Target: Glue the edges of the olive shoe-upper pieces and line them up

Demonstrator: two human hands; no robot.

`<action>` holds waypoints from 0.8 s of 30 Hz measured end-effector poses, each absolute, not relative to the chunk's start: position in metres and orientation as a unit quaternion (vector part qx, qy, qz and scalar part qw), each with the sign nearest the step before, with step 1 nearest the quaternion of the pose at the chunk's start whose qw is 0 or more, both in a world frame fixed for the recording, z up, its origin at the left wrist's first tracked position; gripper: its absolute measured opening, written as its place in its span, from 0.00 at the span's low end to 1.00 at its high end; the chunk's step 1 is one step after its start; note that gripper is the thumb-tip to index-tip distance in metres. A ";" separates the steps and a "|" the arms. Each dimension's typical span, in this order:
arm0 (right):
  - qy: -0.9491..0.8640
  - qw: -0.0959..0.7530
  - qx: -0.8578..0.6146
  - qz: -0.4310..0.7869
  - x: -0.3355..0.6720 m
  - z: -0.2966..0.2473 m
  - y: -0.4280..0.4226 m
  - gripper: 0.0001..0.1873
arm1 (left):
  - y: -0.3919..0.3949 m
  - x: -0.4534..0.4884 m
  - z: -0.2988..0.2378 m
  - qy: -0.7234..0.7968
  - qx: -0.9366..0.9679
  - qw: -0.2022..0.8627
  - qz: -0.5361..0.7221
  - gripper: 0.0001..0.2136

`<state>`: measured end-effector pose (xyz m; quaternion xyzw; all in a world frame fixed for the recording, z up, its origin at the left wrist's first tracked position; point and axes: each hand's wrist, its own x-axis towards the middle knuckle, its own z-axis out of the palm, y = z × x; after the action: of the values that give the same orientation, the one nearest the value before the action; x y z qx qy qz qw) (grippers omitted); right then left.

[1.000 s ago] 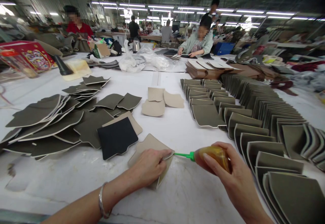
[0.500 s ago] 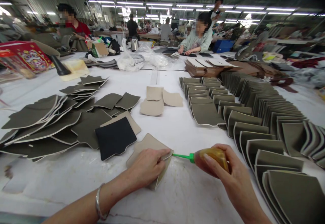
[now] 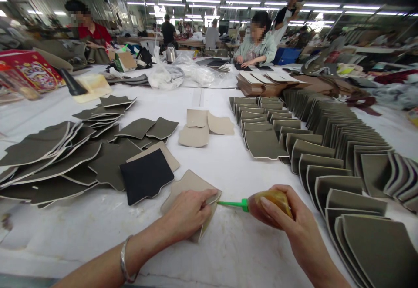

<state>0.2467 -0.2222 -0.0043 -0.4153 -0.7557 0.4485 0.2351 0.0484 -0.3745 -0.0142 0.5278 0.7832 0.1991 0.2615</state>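
My left hand [image 3: 191, 214] rests on a beige padded leather piece [image 3: 183, 183], its index finger along the upper edge and the other fingers curled, gripping the edge. Beneath that edge shows a paler underside or second layer; which one I cannot tell. In my right hand [image 3: 297, 218] is a squeeze bottle [image 3: 267, 207] of amber liquid, lying sideways. The tip of its long green nozzle [image 3: 233, 204] is at the edge of the beige piece, just below my left fingertip. A black panel [image 3: 146, 176] lies beside the beige piece on the left.
Olive panels [image 3: 65, 157] lie piled at left. Rows of upright olive pieces [image 3: 313, 157] run along the right. Several small beige pieces [image 3: 194, 135] sit ahead on the white table [image 3: 209, 166]. Beyond are plastic bags [image 3: 196, 72], brown stacks [image 3: 257, 85] and a co-worker [image 3: 257, 44].
The nozzle tip has shifted slightly left and down along the beige piece's edge. My left hand keeps its hold. The co-worker's hands across the table have moved.
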 end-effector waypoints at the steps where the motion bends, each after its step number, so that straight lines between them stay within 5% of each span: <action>1: -0.754 0.239 -0.417 0.448 0.246 -0.005 -0.221 0.20 | -0.375 0.049 -0.015 0.783 0.528 0.261 0.200 0.23; 24: -0.760 0.173 -0.373 0.504 0.255 -0.013 -0.231 0.19 | -0.378 0.052 -0.012 0.793 0.525 0.250 0.180 0.22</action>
<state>0.2552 -0.2313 -0.0134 -0.3727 -0.7600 0.5035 0.1732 0.0524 -0.3778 -0.0121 0.5253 0.7934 0.1799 0.2496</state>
